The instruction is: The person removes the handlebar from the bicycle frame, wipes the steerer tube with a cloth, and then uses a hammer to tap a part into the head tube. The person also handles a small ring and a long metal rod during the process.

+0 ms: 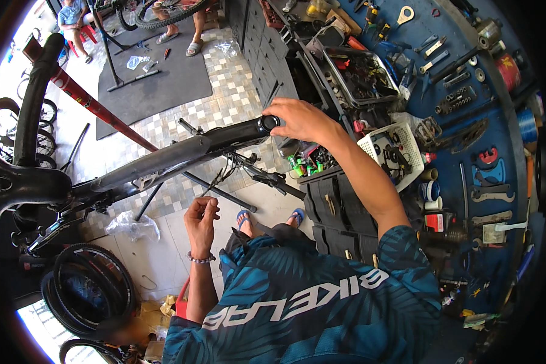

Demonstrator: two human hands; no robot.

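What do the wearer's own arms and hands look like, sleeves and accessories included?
Left hand and right hand: no gloves. A beaded bracelet circles the left wrist; nothing visible is worn on the right. Forearms are uncovered. Short sleeves: the right sleeve is teal with a dark leaf print.

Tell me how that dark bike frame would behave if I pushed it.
The dark bike frame is probably stiff, since it looks thick-tubed. Its smooth-looking surface may feel slippery. The thin cables near the end that the right hand touches would likely flex and sway.
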